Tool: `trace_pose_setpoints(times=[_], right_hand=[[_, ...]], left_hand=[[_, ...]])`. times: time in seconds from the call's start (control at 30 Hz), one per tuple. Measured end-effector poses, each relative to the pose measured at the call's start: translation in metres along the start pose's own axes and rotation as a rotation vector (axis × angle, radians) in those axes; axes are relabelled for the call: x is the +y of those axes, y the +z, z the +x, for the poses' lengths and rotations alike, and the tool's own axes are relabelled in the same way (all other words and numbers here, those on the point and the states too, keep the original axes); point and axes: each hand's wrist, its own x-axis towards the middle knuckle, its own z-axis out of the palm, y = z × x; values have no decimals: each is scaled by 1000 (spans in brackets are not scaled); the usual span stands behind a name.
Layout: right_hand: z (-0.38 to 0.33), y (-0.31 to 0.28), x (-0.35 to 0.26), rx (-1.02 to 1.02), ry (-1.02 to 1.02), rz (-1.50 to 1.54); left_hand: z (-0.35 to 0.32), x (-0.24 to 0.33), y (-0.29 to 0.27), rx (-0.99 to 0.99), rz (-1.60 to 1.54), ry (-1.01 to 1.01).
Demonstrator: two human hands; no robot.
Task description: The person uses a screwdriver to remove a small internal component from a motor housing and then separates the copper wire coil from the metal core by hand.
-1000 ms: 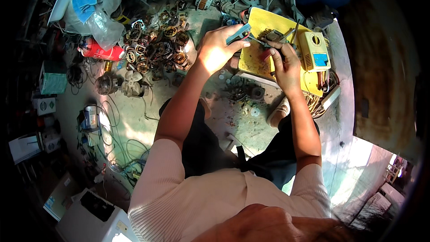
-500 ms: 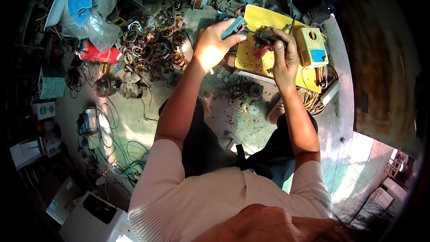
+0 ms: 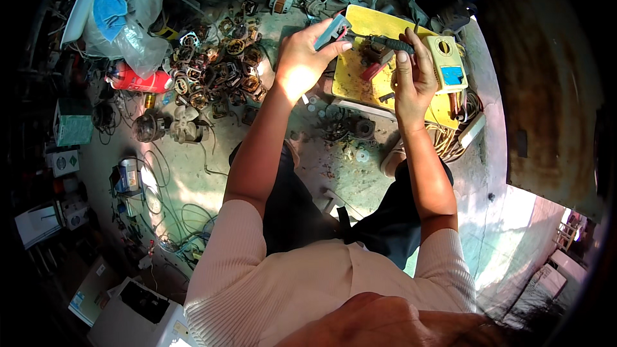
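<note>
My left hand (image 3: 303,56) grips a blue-handled tool (image 3: 332,30) whose tip reaches toward a small dark part. My right hand (image 3: 413,72) holds that dark, elongated metal part (image 3: 385,44) above a yellow board (image 3: 355,74). A small brown and red piece (image 3: 372,61) lies on the board just under the part. Both hands are raised close together over the board's left half, and the part's exact shape is hard to make out.
A yellow meter with a dial and blue label (image 3: 445,61) lies on the board's right. A heap of wound motor cores (image 3: 222,74) sits left of it, with a red can (image 3: 136,81), a fan motor (image 3: 168,125), loose cables (image 3: 186,218) and boxes (image 3: 71,130).
Both hands have risen and moved slightly toward the board's far side. The dark part has been lifted off the board, and the blue tool now meets its end.
</note>
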Motion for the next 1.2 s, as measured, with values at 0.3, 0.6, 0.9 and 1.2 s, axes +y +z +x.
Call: trace_pose_setpoints(times=[0.3,0.6,0.9,1.2], right_hand=[[0,4,-3,48,23,99],[-1,-1,9,-37,-172,-229],[-1,9,10,29,-192,-117],[-6,20,-7,44,-20,203]], left_hand=[[5,-1,-3,13,-69,-29],[5,1,-2,27,-1,-34],[4,6,-1,26,-13,-15],[8,-3,-8,11,-12,-37]])
